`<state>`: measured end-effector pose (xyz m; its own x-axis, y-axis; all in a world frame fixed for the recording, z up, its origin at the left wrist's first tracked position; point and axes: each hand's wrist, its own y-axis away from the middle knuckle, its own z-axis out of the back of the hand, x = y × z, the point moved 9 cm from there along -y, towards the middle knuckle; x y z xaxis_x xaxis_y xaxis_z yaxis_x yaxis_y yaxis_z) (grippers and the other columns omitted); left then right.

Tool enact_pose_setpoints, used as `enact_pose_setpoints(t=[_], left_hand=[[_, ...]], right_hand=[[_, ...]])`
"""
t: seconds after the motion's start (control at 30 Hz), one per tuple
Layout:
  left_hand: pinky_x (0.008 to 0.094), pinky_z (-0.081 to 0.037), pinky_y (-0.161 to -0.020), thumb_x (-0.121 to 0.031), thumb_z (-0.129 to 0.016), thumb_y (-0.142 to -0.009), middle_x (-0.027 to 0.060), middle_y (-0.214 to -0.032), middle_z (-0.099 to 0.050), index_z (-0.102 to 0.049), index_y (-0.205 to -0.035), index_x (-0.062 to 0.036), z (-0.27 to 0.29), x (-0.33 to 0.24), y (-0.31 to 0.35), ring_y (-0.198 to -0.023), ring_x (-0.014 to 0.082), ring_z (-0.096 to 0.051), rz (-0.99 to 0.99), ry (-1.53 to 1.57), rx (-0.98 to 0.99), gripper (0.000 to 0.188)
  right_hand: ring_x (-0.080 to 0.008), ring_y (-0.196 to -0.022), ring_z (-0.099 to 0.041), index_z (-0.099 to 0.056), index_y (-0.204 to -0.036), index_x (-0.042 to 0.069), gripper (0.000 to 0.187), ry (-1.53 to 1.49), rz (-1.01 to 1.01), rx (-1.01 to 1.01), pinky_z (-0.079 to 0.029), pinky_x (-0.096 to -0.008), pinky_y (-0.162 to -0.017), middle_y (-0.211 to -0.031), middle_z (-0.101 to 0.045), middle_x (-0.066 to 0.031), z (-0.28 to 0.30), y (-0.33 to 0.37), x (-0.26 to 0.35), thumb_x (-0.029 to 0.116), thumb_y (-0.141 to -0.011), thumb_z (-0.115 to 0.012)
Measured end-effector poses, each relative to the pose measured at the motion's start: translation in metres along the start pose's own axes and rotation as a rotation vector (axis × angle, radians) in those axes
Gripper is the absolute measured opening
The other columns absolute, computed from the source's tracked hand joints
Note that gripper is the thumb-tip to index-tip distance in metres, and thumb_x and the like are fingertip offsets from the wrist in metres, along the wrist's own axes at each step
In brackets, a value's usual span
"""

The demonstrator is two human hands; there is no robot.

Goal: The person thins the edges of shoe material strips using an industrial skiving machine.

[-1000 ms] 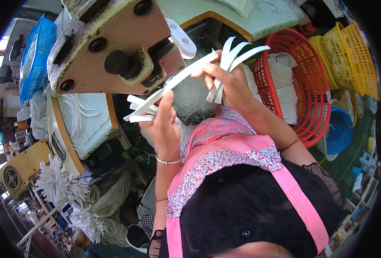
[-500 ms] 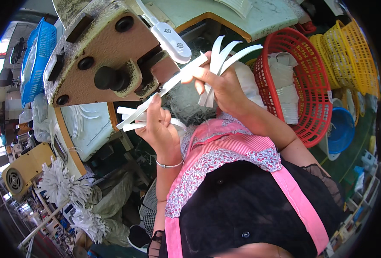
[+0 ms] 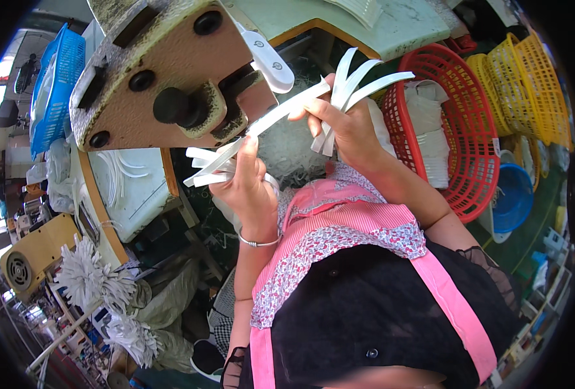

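Between my hands a flat white strip (image 3: 286, 111) is stretched along the lower edge of a worn machine head (image 3: 170, 84). My left hand (image 3: 245, 185) is closed round its lower end, thumb pressed on top, with other white strips poking out past the fingers. Higher up, my right hand (image 3: 346, 129) pinches the far end of that strip. A fan of several loose white strips (image 3: 352, 81) is also clasped in the right hand, their ends spreading upward. What the machine does to the strip is hidden behind its head.
A red basket (image 3: 488, 129) with white bundles stands at the right, near yellow baskets (image 3: 527, 87) and a blue tub (image 3: 513, 198). Under my hands lies a heap of clear scraps (image 3: 287, 152). More white strips (image 3: 122, 178) rest on the left table (image 3: 141, 211); a blue basket (image 3: 57, 91) is beyond.
Both hands have shifted slightly to the right in the picture, still holding the strips. The machine head also appears a little further right, as the view has moved.
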<state>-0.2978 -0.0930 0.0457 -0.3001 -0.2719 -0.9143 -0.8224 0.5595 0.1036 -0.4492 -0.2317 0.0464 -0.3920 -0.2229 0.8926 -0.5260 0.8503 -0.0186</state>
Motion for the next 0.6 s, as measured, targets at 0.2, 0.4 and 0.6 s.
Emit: enact_pose_setpoints(t=[0.2,0.4,0.6], left_hand=[[0.0194,-0.023,-0.043,0.002,-0.068,-0.086,-0.0031,-0.069,-0.055,-0.064,-0.088,0.0010,0.005,0.002,0.002,-0.048,-0.0004,-0.034,0.035,0.098,-0.044,0.005],[0.0195,-0.021,-0.043,0.001,-0.067,-0.087,-0.0049,-0.066,-0.050,-0.062,-0.080,-0.0014,0.009,-0.001,0.001,-0.047,-0.0002,-0.031,0.053,0.104,-0.054,0.008],[0.0201,-0.020,-0.044,-0.001,-0.068,-0.085,-0.0047,-0.062,-0.041,-0.058,-0.074,-0.0047,0.025,-0.002,-0.002,-0.047,0.0022,-0.031,0.052,0.120,-0.070,0.015]], right_hand=[[-0.0120,-0.061,-0.058,-0.051,-0.098,-0.001,0.010,-0.044,0.005,0.026,-0.049,-0.0254,-0.058,-0.088,-0.071,-0.0201,-0.011,-0.003,0.000,0.000,-0.090,-0.057],[-0.0125,-0.060,-0.059,-0.053,-0.094,-0.003,0.008,-0.155,-0.030,0.017,-0.049,-0.0248,-0.056,-0.087,-0.071,-0.0201,-0.017,-0.003,-0.010,-0.002,-0.087,-0.057],[-0.0122,-0.060,-0.059,-0.057,-0.097,0.001,0.011,-0.101,-0.033,0.061,-0.047,-0.0230,-0.056,-0.087,-0.071,-0.0159,-0.029,-0.001,-0.015,0.006,-0.090,-0.063]])
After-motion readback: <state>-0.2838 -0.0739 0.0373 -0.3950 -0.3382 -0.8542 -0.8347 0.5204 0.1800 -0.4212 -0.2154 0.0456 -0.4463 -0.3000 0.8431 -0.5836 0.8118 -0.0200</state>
